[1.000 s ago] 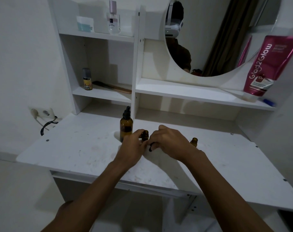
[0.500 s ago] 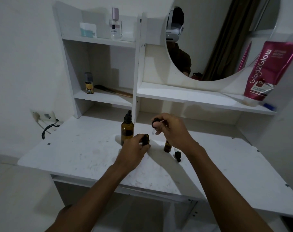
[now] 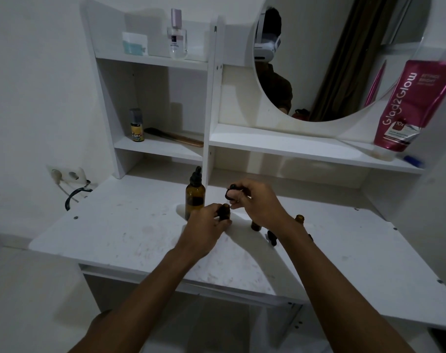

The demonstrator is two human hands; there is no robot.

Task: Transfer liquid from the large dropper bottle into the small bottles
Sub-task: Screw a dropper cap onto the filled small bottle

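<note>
A large amber dropper bottle with a black dropper cap stands upright on the white desk. Just right of it, my left hand grips a small amber bottle standing on the desk, its neck uncapped. My right hand holds a small black dropper cap a little above that bottle. Two more small amber bottles stand behind my right wrist, one partly hidden and one to the right. A loose black dropper cap lies on the desk beside my right forearm.
White shelves rise at the back of the desk with a small yellow bottle, a wooden comb, a clear perfume bottle and a pink tube. A round mirror hangs above. A wall socket with a black cable sits left.
My right hand has lifted the small black dropper cap off the small bottle and raised it above the neck. My left hand has kept its hold on that bottle.
</note>
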